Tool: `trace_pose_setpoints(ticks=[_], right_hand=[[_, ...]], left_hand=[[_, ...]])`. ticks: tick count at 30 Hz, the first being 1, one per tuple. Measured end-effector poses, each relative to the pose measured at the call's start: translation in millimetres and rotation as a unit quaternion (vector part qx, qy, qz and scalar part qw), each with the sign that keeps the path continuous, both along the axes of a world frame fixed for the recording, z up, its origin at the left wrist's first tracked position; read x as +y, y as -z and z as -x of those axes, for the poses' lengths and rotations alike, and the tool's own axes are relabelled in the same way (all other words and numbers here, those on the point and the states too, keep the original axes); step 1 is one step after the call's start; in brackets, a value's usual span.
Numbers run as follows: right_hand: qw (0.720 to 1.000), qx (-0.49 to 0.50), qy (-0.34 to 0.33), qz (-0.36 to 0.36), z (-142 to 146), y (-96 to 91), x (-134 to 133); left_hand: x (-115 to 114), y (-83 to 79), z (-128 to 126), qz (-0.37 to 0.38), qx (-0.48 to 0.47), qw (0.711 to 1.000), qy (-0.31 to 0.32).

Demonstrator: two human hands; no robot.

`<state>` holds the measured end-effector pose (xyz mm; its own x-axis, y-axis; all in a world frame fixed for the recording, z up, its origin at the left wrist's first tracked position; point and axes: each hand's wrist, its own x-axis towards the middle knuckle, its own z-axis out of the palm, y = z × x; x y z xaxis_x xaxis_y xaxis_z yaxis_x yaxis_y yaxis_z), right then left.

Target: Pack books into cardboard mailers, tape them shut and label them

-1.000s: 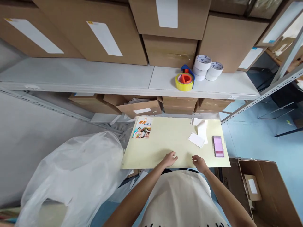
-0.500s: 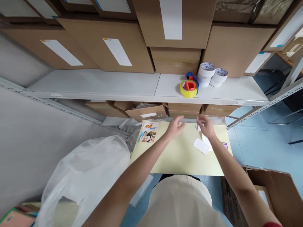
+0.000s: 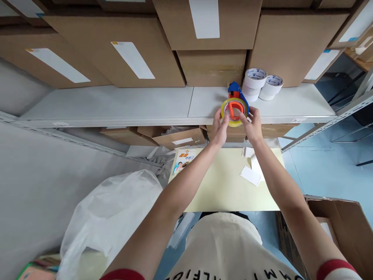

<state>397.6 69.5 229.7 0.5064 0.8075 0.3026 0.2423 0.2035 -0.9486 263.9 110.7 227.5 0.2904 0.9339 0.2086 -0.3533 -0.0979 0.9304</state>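
Observation:
A tape dispenser (image 3: 234, 93) with a blue frame, an orange hub and a yellow-edged roll of tape is at the front edge of the grey shelf. My left hand (image 3: 220, 127) grips the roll from its left side, thumb toward the front. On the opposite side, my right hand (image 3: 253, 125) has its fingers curled round the dispenser and its thumb at the roll. Whether the dispenser still touches the shelf, I cannot tell. White tape rolls (image 3: 255, 79) stand just behind it to the right, some stacked.
Cardboard boxes (image 3: 214, 68) fill the shelf (image 3: 131, 103) behind. Below, a pale yellow table (image 3: 215, 182) bears a printed leaflet (image 3: 183, 160) and white cards (image 3: 250, 175). A white plastic bag (image 3: 113, 210) bulges at left; an open carton (image 3: 335, 221) stands at lower right.
Both hands have moved up from above the table to the shelf and taken hold of the tape dispenser. My right hand has left the white cards.

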Motion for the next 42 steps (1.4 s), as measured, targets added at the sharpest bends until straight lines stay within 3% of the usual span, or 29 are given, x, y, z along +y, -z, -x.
trace_pose_setpoints(ticks=[3,5,9,12,15,17,20,26,33,38,42], right_hand=[[1.0,-0.014,0.0,0.007,23.2,3.0,-75.5],[0.998,-0.02,0.014,0.052,36.8,20.8,-121.8],[0.987,0.022,0.01,0.159,53.5,97.7,-185.2],[0.973,0.084,0.002,0.214,58.1,167.8,-212.9],[0.957,0.121,-0.019,0.263,57.7,223.1,-232.6],[0.948,0.132,-0.028,0.289,54.5,247.3,-240.8],[0.943,0.132,-0.035,0.304,46.7,267.5,-244.7],[0.945,0.115,-0.052,0.302,34.7,278.7,-239.0],[0.937,0.086,-0.052,0.336,30.2,280.8,-241.7],[0.95,-0.087,-0.056,0.295,27.2,253.9,-254.5],[0.952,-0.208,-0.082,0.211,45.6,221.7,-245.5]], left_hand=[[-63.7,13.1,30.0,-0.066,0.022,0.997,0.02],[-106.1,31.8,46.1,-0.056,0.067,0.996,0.022],[-168.4,97.6,62.9,0.03,0.16,0.986,0.019],[-195.1,157.8,67.4,0.1,0.214,0.972,0.012],[-213.0,208.2,69.3,0.157,0.271,0.949,0.023],[-221.3,232.0,68.1,0.189,0.292,0.937,0.034],[-227.3,254.9,62.0,0.22,0.288,0.931,0.04],[-221.4,274.9,50.8,0.26,0.243,0.934,0.028],[-219.1,274.3,55.5,0.288,0.237,0.926,0.061],[-218.8,258.5,79.9,0.332,0.238,0.913,0.018],[-212.4,229.9,130.6,0.297,0.254,0.92,0.026]])
